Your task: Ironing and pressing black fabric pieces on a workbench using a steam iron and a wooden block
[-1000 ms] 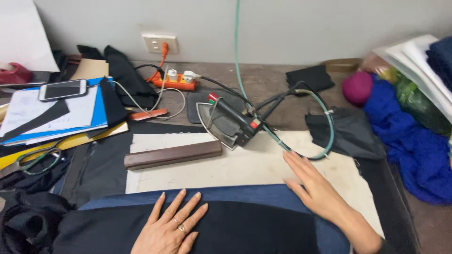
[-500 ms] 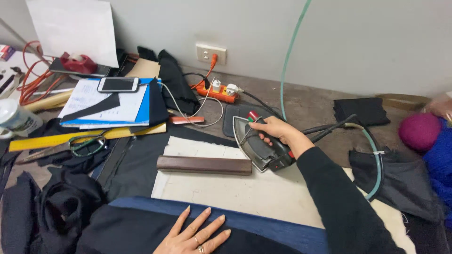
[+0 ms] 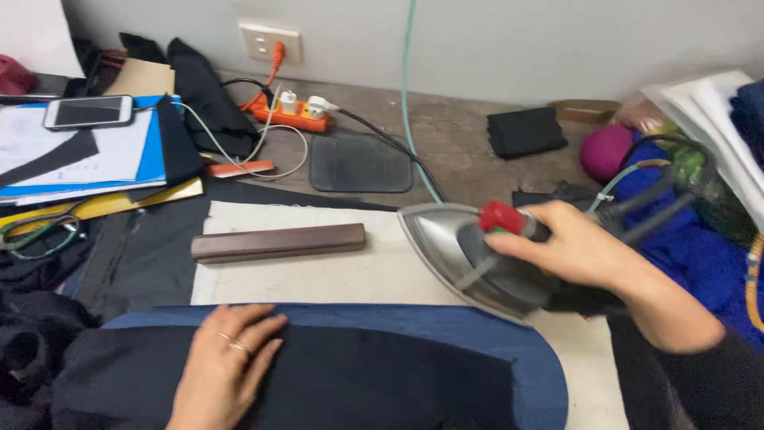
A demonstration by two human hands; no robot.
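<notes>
My right hand (image 3: 577,251) grips the handle of a silver steam iron (image 3: 465,255) with a red knob, held tilted just above the cream pressing cloth (image 3: 318,275), its tip pointing left. My left hand (image 3: 223,362) lies flat, fingers apart, on dark navy fabric (image 3: 318,382) spread over a blue padded board (image 3: 525,358) at the near edge. A brown wooden block (image 3: 278,241) lies on the cloth to the left of the iron.
A black iron rest mat (image 3: 360,163) and an orange power strip (image 3: 290,115) sit behind. A green hose (image 3: 410,95) runs up the wall. Papers with a phone (image 3: 87,111) are at left, scissors (image 3: 36,231) beside them, blue cloth (image 3: 676,239) at right.
My right hand took the iron off the black mat and carried it forward and to the right, over the cream cloth. My left hand stayed flat on the navy fabric.
</notes>
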